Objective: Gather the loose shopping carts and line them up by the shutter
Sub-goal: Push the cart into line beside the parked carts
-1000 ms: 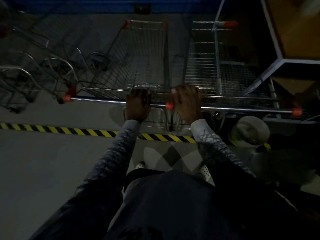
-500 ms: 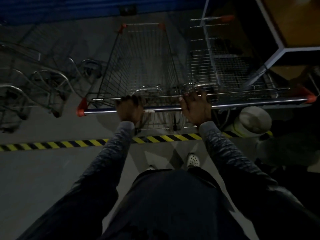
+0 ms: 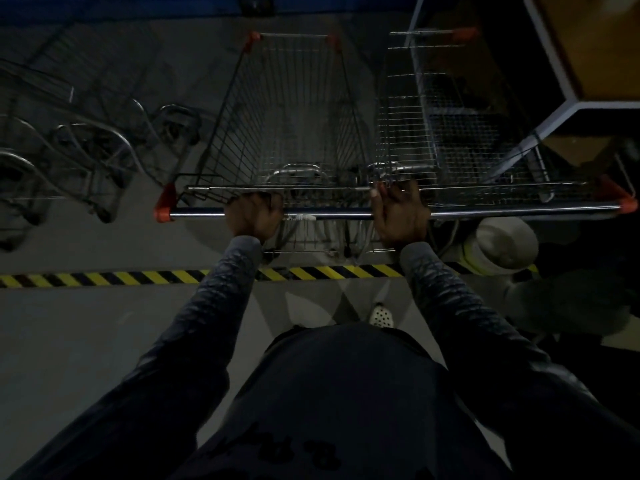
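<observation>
**Holding two carts side by side, short of the shutter**

The person is standing behind two shopping carts, both just past the striped floor tape [image 3: 138, 277]. The left cart [image 3: 294, 109] is sitting at 12 o'clock and the right cart [image 3: 433, 133] at 1 o'clock, their baskets touching or nearly so. Both noses are pointing at the blue shutter [image 3: 138, 8] along the top edge.

The left hand [image 3: 252, 218] is gripping the left cart's handle bar [image 3: 332, 214], fingers curled tight round it. The right hand [image 3: 401, 216] is lying over the spot where the two handles meet, fingers hooked forward over the bar and onto the wire rim. Which handle it is really controlling I cannot tell.

Risks, as I am judging them:
- With one hand per cart, the two may be drifting apart or wedging together.
- The right cart is running close to a white-edged frame [image 3: 554, 112] at 2 o'clock and could catch it.
- A pale bucket [image 3: 502, 244] is sitting just beside its rear wheels.
- At 9 o'clock, parked carts [image 3: 79, 150] are narrowing the room for any swing leftward.
</observation>
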A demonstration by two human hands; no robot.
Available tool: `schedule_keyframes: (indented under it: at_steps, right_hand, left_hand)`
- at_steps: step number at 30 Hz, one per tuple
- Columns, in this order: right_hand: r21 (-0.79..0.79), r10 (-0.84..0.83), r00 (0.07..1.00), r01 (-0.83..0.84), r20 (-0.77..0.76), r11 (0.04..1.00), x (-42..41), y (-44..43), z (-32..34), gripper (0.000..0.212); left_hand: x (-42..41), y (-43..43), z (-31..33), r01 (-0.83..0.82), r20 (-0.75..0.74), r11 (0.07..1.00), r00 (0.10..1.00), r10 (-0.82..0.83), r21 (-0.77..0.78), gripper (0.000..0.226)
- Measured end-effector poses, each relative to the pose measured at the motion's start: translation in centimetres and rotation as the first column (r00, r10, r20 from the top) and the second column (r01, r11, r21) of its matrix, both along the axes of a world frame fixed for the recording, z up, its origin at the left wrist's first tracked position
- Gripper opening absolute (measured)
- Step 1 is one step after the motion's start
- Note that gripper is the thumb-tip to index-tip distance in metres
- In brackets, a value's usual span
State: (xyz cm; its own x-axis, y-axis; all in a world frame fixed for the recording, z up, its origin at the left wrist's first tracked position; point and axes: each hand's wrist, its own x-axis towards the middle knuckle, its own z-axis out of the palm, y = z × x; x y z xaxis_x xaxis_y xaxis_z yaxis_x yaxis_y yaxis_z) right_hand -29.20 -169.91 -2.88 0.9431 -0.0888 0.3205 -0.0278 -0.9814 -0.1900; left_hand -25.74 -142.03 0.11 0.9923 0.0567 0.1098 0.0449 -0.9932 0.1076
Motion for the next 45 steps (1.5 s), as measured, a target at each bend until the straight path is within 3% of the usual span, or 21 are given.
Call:
schedule_keyframes:
  at_steps: [10, 15, 28, 38, 41, 45]
  right_hand:
    - [0.036, 0.047, 0.986, -0.053, 0.159, 0.998, -0.1, -0.2, -0.4, 0.040]
    - [0.043, 0.052, 0.977, -0.062, 0.206, 0.997, 0.0, -0.4, -0.8, 0.037]
    - [0.062, 0.079, 0.968, -0.097, 0.237, 0.993, 0.2, -1.1, -1.7, 0.038]
    - [0.075, 0.102, 0.959, -0.126, 0.265, 0.989, 0.3, -1.7, -2.2, 0.036]
    - [0.063, 0.128, 0.957, -0.149, 0.262, 0.987, 0.2, -1.7, -2.0, 0.036]
    - [0.076, 0.119, 0.960, -0.143, 0.255, 0.987, 0.2, -1.8, -2.1, 0.035]
  left_hand:
    - [-0.5, 0.3, -0.6, 0.038, 0.027, 0.998, 0.999, -0.036, -0.059, 0.056]
    - [-0.2, 0.4, -1.2, 0.016, -0.025, 1.000, 1.000, -0.017, -0.002, 0.069]
    - [0.4, 0.9, -3.4, 0.107, -0.156, 0.973, 0.985, -0.075, 0.205, 0.049]
    - [-0.8, 0.0, -1.9, 0.004, 0.007, 0.998, 1.000, -0.004, -0.059, 0.046]
    - [-0.8, 0.1, -2.0, 0.071, 0.009, 0.997, 0.997, -0.071, 0.014, 0.038]
    - [-1.0, 0.1, -2.2, 0.038, -0.029, 0.998, 0.999, -0.037, 0.040, 0.052]
